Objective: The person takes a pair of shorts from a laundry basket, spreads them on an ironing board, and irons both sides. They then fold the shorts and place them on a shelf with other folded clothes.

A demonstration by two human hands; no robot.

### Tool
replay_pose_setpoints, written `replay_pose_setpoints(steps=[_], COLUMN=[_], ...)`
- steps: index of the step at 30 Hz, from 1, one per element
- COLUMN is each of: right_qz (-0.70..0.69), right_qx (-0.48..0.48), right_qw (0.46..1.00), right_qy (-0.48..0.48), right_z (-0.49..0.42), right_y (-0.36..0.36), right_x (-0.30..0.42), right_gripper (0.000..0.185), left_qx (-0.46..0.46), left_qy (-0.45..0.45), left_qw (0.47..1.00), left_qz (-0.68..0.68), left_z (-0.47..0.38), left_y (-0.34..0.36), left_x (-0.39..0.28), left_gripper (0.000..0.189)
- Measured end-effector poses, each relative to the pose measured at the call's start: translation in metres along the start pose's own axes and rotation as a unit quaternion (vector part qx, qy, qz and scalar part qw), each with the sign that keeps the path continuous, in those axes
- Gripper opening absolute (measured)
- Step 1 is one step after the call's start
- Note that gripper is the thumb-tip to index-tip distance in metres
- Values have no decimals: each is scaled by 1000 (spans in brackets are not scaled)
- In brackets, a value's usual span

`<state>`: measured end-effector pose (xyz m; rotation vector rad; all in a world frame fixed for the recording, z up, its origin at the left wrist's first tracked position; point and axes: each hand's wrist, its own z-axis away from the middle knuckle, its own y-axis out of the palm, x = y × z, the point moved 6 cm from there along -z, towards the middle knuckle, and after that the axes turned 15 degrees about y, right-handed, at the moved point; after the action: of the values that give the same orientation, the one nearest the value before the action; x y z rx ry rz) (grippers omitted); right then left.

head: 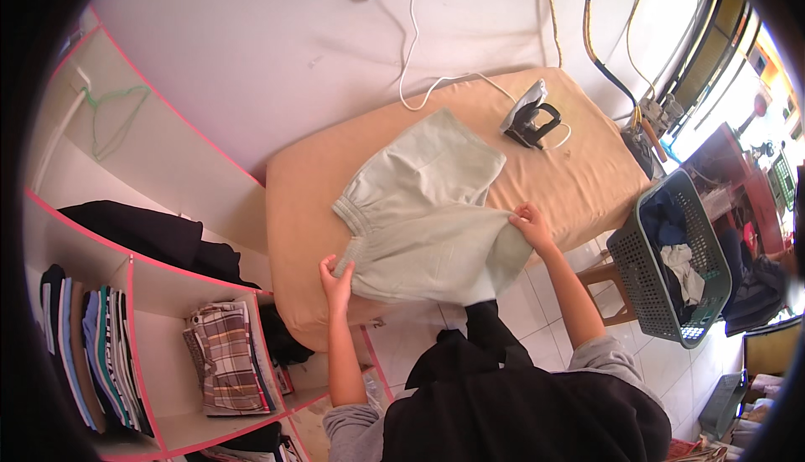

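A pair of pale green shorts [415, 210] with a gathered elastic waistband lies spread over an ironing table covered in tan cloth [302, 210]. My left hand [338, 283] grips the waistband at its near corner. With my right hand [531, 226] I pinch the hem of the near leg, and that leg hangs over the table's front edge. The far leg lies flat with a few creases. Beyond the shorts, toward the right, an electric iron [531, 116] rests on its heel with its black handle facing right.
A white cord [412, 40] runs along the wall onto the table. To the right, a grey-green plastic basket [670, 261] of clothes sits on a brown stool [604, 283]. Left are pink-edged shelves [166, 349] with folded clothes [229, 358] and a green hanger [113, 116].
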<state>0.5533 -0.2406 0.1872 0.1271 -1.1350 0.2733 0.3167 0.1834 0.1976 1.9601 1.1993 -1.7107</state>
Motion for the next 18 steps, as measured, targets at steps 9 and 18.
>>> replay_pose_setpoints(steps=[9,18], right_qz=[256,106], right_qx=[61,-17], right_qw=[964,979], right_qy=[-27,173], right_z=[-26,-87], right_y=[2,27], right_x=[-15,26], right_gripper=[19,43], left_qx=[136,93], left_qy=[-62,-93], left_qw=[988,981], left_qz=[-30,-141], left_z=[18,-45], left_y=[1,45], left_x=[36,45], left_gripper=[58,48])
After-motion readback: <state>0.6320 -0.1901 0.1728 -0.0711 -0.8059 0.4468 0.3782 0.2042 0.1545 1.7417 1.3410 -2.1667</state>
